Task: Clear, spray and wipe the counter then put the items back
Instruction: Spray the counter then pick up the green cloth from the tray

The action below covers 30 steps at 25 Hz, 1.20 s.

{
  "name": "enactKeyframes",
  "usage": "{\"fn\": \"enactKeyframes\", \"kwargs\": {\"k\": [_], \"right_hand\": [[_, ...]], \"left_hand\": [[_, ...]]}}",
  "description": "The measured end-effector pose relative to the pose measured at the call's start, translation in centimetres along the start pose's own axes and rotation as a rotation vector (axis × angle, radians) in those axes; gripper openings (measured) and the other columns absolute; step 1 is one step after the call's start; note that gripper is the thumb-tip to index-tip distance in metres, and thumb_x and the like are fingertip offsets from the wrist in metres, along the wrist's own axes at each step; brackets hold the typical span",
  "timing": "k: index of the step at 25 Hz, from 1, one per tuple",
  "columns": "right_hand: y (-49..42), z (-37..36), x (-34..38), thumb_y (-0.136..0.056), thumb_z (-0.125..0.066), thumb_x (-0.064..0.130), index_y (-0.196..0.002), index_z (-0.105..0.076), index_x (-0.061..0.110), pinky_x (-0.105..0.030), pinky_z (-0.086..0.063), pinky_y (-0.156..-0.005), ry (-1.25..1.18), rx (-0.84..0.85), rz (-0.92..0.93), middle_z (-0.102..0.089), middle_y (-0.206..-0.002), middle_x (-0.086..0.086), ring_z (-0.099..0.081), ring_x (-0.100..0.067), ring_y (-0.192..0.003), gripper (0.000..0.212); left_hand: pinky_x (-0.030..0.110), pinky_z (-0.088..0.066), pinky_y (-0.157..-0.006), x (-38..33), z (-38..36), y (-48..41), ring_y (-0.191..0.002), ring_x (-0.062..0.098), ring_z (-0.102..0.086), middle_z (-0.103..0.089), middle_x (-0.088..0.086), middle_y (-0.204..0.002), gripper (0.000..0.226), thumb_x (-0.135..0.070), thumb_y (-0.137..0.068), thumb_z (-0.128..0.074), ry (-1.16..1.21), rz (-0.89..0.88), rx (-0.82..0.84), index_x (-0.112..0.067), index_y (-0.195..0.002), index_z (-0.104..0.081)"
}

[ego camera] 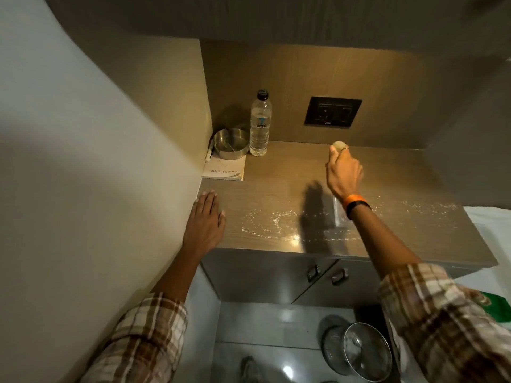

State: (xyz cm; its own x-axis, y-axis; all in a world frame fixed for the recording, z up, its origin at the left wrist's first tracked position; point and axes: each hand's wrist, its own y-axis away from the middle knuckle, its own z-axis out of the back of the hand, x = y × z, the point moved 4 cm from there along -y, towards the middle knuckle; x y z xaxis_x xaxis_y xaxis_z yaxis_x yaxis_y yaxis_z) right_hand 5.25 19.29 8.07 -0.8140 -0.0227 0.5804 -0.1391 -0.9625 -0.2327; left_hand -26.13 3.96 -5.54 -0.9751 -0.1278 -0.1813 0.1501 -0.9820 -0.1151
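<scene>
The wood-look counter (276, 189) carries wet spray droplets along its front half. My right hand (344, 175) is over the middle of the counter, shut on a clear spray bottle (339, 214) whose pale head shows past my fingers. My left hand (206, 222) lies flat and open on the counter's front left corner, against the wall. In the back left corner stand a clear water bottle (260, 125) with a black cap and a steel bowl (231, 143). The bowl rests on a white notepad (225, 170) with a white pen beside it.
A dark socket plate (332, 111) sits in the back panel. Below the counter are two cabinet doors with handles (326, 273). A steel bin with a glass lid (365, 352) stands on the tiled floor. White bedding (492, 219) lies to the right.
</scene>
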Motion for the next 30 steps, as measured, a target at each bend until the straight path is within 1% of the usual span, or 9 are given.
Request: {"fn": "enactKeyframes", "kwargs": {"k": [3,5,10,12,16,20,23,27,30], "right_hand": [[1.8,-1.7,1.3,-0.103,-0.024,0.051,-0.109,-0.057,0.011,-0.044,-0.051,-0.076,0.026,0.097,0.021,-0.074,-0.096,-0.017,-0.066,-0.043,-0.089,0.052],[6.3,-3.5,2.3,-0.103,-0.024,0.052,-0.103,-0.057,0.012,-0.050,-0.054,-0.069,0.024,0.232,0.165,-0.073,-0.085,-0.015,-0.068,-0.037,-0.077,0.052],[17.0,-3.8,1.3,-0.105,-0.027,0.050,-0.096,-0.054,0.020,-0.042,-0.055,-0.065,0.046,0.467,0.359,-0.071,-0.080,-0.002,-0.064,-0.019,-0.065,0.042],[17.2,-2.8,-0.8,-0.104,-0.024,0.052,-0.094,-0.056,0.015,-0.041,-0.054,-0.063,0.082,0.427,0.318,-0.068,-0.076,-0.004,-0.063,-0.022,-0.064,0.049],[11.7,1.6,-5.9,-0.107,-0.027,0.042,-0.090,-0.058,0.009,-0.037,-0.046,-0.054,0.082,0.162,0.096,-0.060,-0.068,-0.003,-0.054,-0.026,-0.057,0.048],[5.9,7.6,-9.6,-0.107,-0.027,0.040,-0.093,-0.053,0.010,-0.038,-0.037,-0.059,0.125,-0.114,-0.059,-0.057,-0.071,-0.008,-0.052,-0.028,-0.062,0.042],[2.5,10.6,-10.5,-0.105,-0.027,0.044,-0.104,-0.059,0.010,-0.036,-0.042,-0.065,0.007,-0.233,-0.068,-0.066,-0.080,-0.005,-0.058,-0.024,-0.071,0.047],[2.5,12.2,-12.6,-0.104,-0.029,0.049,-0.088,-0.059,0.011,-0.047,-0.052,-0.064,0.028,-0.138,-0.079,-0.069,-0.074,-0.010,-0.065,-0.030,-0.070,0.051],[6.4,11.3,-15.0,-0.104,-0.025,0.054,-0.079,-0.056,0.011,-0.047,-0.054,-0.064,0.056,0.057,-0.006,-0.065,-0.067,-0.009,-0.066,-0.030,-0.067,0.059]], "left_hand": [[0.048,-0.023,-0.122,-0.2,0.1,0.0,-0.149,0.032,-0.025,-0.035,0.016,-0.158,0.061,-0.034,-0.099,-0.021,0.013,0.001,-0.006,-0.002,-0.150,-0.034],[0.048,-0.022,-0.123,-0.4,0.2,0.1,-0.149,0.032,-0.025,-0.034,0.017,-0.158,0.060,-0.033,-0.099,-0.022,0.020,0.004,-0.008,-0.002,-0.149,-0.034],[0.047,-0.018,-0.124,-0.4,0.3,0.2,-0.151,0.031,-0.021,-0.030,0.016,-0.160,0.057,-0.031,-0.102,-0.028,0.012,-0.002,0.002,-0.003,-0.151,-0.030],[0.047,-0.017,-0.124,-0.4,0.1,0.2,-0.151,0.031,-0.021,-0.030,0.016,-0.160,0.056,-0.031,-0.103,-0.030,0.011,-0.008,0.007,-0.004,-0.152,-0.030],[0.049,-0.020,-0.123,-0.4,-0.1,0.0,-0.148,0.033,-0.027,-0.035,0.018,-0.157,0.058,-0.034,-0.101,-0.025,-0.005,-0.018,-0.002,-0.003,-0.149,-0.035],[0.051,-0.024,-0.121,-3.1,-0.4,-0.4,-0.145,0.035,-0.032,-0.040,0.020,-0.153,0.056,-0.038,-0.104,-0.031,0.049,-0.035,-0.026,-0.002,-0.147,-0.038],[0.051,-0.023,-0.121,-7.4,-0.5,-0.8,-0.145,0.034,-0.032,-0.039,0.019,-0.154,0.058,-0.040,-0.104,-0.035,0.075,-0.103,-0.018,-0.002,-0.147,-0.037],[0.047,-0.015,-0.124,-15.1,-0.7,-2.0,-0.149,0.030,-0.024,-0.029,0.016,-0.160,0.064,-0.047,-0.104,-0.026,0.093,-0.199,0.041,-0.005,-0.152,-0.028],[0.045,-0.010,-0.125,-20.4,-1.1,-2.8,-0.150,0.030,-0.020,-0.026,0.016,-0.161,0.066,-0.049,-0.104,-0.026,0.078,-0.273,0.081,-0.005,-0.154,-0.023]]}}
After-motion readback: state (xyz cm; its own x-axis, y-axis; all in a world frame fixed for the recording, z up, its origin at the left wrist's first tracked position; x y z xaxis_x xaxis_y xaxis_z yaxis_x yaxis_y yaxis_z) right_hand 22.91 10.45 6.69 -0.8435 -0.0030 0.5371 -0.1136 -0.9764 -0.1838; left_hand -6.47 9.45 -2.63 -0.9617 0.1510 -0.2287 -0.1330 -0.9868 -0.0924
